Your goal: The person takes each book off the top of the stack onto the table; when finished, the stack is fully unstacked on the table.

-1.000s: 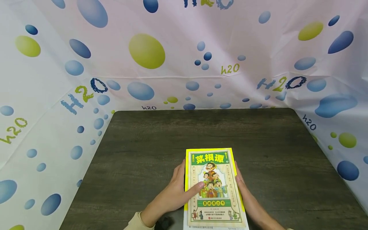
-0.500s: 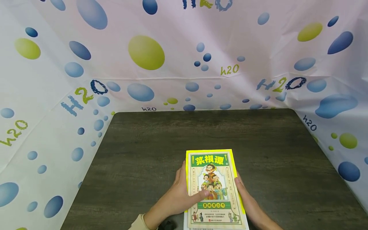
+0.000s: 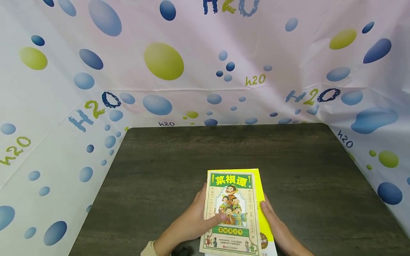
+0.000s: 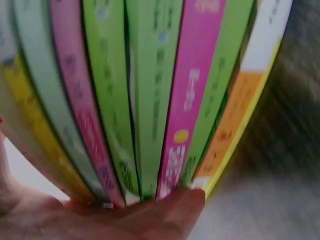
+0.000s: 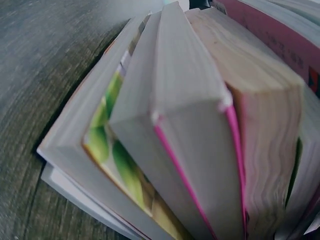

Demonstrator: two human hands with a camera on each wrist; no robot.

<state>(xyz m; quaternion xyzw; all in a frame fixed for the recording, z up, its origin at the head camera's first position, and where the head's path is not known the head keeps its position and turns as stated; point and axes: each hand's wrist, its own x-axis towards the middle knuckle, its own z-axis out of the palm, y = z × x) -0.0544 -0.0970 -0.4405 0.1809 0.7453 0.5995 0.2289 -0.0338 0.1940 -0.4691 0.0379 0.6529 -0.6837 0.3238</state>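
Note:
A stack of books lies near the front of the table. Its top book (image 3: 232, 197), with a green and cream cover of cartoon figures, sits offset to the left over a yellow book (image 3: 263, 222). My left hand (image 3: 190, 222) holds the stack's left side, thumb across the top cover and fingers along the spines. In the left wrist view, the fingers (image 4: 165, 215) touch several spines, among them a magenta spine (image 4: 192, 95). My right hand (image 3: 283, 229) rests against the stack's right side, fingers mostly hidden. The right wrist view shows page edges (image 5: 195, 130), not the hand.
The dark wood-grain table (image 3: 153, 163) extends behind and to both sides of the stack. A white sheet (image 3: 192, 78) with blue and green spots stands at its back and sides. A small dark object (image 3: 182, 250) shows below my left wrist.
The top book has shifted left under my left thumb, uncovering the yellow book's right part. My right hand stays at the stack's right side. The head view has tilted slightly up.

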